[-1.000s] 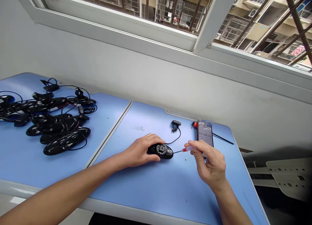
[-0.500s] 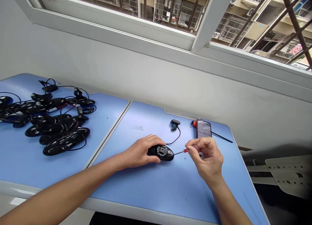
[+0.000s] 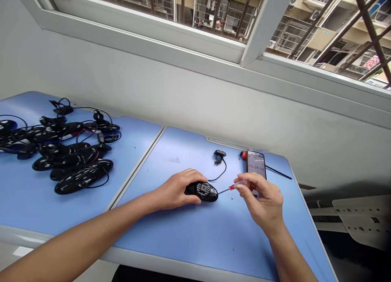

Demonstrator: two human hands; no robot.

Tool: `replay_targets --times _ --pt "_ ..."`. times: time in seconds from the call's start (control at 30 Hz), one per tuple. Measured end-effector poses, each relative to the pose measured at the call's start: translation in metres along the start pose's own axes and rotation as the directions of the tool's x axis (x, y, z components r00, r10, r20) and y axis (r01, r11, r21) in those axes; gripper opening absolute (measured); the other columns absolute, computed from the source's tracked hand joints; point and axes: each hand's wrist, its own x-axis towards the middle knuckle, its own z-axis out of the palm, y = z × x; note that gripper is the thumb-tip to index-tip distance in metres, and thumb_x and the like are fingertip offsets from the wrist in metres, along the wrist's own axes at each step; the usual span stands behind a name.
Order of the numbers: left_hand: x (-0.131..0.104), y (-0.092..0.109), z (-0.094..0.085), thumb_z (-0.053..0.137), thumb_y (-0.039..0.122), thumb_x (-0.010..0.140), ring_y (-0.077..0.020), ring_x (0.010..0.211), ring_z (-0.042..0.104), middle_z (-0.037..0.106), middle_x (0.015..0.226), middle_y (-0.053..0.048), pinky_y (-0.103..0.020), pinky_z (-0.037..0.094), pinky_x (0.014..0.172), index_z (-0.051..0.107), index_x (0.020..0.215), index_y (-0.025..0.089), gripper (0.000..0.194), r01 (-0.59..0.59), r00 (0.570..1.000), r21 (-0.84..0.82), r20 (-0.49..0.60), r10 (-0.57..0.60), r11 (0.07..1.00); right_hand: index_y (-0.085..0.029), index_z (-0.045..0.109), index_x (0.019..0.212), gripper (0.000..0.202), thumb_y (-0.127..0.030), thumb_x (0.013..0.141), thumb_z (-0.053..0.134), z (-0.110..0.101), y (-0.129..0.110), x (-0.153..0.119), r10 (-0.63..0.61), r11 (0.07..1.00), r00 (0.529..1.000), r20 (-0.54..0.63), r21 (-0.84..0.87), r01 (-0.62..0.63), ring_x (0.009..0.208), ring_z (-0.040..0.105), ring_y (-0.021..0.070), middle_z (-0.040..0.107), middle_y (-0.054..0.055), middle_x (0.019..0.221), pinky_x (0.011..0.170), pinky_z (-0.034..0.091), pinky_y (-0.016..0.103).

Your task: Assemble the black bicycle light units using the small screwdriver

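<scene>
My left hand (image 3: 183, 188) is wrapped round a glossy black oval device (image 3: 203, 190) with a slotted grille on top, holding it against the blue table (image 3: 183, 233). Between the thumb and fingers of my right hand (image 3: 259, 196) is a small screwdriver (image 3: 234, 187) with a red and clear handle. Its thin shaft meets the device's right end; the exact contact is too small to see. A small silver screw (image 3: 232, 197) lies just below the shaft. From the device a thin black cable (image 3: 222, 174) runs to a small black clip-like part (image 3: 219, 156).
Behind my right hand a phone (image 3: 255, 164) shows a running timer. Near it are a red-and-black handle (image 3: 243, 154) and a black strip (image 3: 278, 172). Several similar black devices (image 3: 84, 177) with cables are heaped on the left table, past the seam (image 3: 137, 164).
My right hand has shifted slightly right and its fingers have changed position on the screwdriver handle, showing more of it. My left hand and the device stay in place.
</scene>
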Motion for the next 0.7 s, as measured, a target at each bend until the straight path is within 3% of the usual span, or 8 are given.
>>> replay_targets --times 0.13,0.23,0.33,0.43,0.5,0.57,0.7 --pt "0.000 0.000 0.000 0.076 0.028 0.079 -0.0242 0.108 0.057 0.064 0.115 -0.006 -0.036 0.045 0.092 0.060 0.121 0.024 0.045 -0.004 1.000 0.001 -0.003 0.004 1.000 -0.024 0.066 0.112 0.028 -0.019 0.084 0.070 0.007 0.002 -0.001 -0.118 0.990 0.991 -0.060 -0.088 0.112 0.053 0.053 0.0102 0.061 -0.003 0.065 0.046 0.044 0.023" --pt "0.000 0.000 0.000 0.077 0.027 0.079 -0.0237 0.107 0.057 0.064 0.114 -0.005 -0.035 0.045 0.092 0.060 0.121 0.024 0.045 0.005 1.000 0.003 -0.004 -0.005 1.000 -0.023 0.070 0.097 0.014 -0.020 0.083 0.071 0.007 0.001 0.000 -0.104 0.993 0.994 -0.021 -0.064 0.103 0.049 0.048 0.0093 0.060 -0.003 0.061 0.045 0.041 0.023" --pt "0.000 0.000 0.000 0.077 0.027 0.078 -0.0236 0.108 0.057 0.064 0.114 -0.005 -0.035 0.045 0.092 0.060 0.121 0.025 0.046 0.005 1.000 0.001 -0.008 -0.005 1.000 -0.022 0.070 0.088 0.005 -0.022 0.086 0.067 -0.002 0.000 0.001 0.083 0.991 0.992 0.100 0.095 -0.092 0.045 0.047 0.0083 0.056 -0.005 0.055 0.042 0.041 0.021" --pt "0.000 -0.001 0.000 0.078 0.026 0.077 -0.0233 0.108 0.057 0.064 0.114 -0.004 -0.035 0.045 0.092 0.060 0.120 0.025 0.047 0.006 1.000 -0.006 -0.011 -0.006 1.000 -0.022 0.069 0.095 0.011 -0.024 0.088 0.060 -0.014 0.000 0.003 0.232 0.901 0.904 0.358 0.271 -0.339 0.046 0.051 0.0092 0.055 -0.005 0.056 0.041 0.043 0.020" --pt "0.000 -0.001 0.000 0.078 0.025 0.077 -0.0230 0.107 0.057 0.064 0.114 -0.004 -0.035 0.045 0.093 0.060 0.120 0.025 0.048 0.012 1.000 -0.012 -0.011 -0.012 1.000 -0.023 0.066 0.102 0.016 -0.025 0.091 0.055 -0.019 0.000 0.004 0.279 0.852 0.850 0.448 0.292 -0.434 0.051 0.055 0.0108 0.057 -0.004 0.060 0.042 0.046 0.021" --pt "0.000 -0.001 0.000 0.079 0.024 0.076 -0.0230 0.108 0.057 0.063 0.114 -0.005 -0.035 0.045 0.093 0.060 0.120 0.024 0.048 0.013 1.000 -0.013 -0.008 -0.013 1.000 -0.023 0.065 0.102 0.016 -0.025 0.092 0.053 -0.020 -0.001 0.005 0.306 0.865 0.859 0.410 0.258 -0.431 0.051 0.055 0.0104 0.059 -0.003 0.062 0.044 0.046 0.021" --pt "0.000 0.000 0.000 0.079 0.024 0.077 -0.0229 0.108 0.057 0.063 0.115 -0.005 -0.035 0.045 0.092 0.060 0.120 0.024 0.048 0.009 1.000 -0.007 -0.002 -0.009 1.000 -0.021 0.062 0.079 0.008 -0.022 0.087 0.064 -0.009 -0.004 0.006 0.229 0.969 0.962 0.150 0.058 -0.240 0.054 0.052 0.0085 0.062 -0.002 0.066 0.048 0.043 0.021"
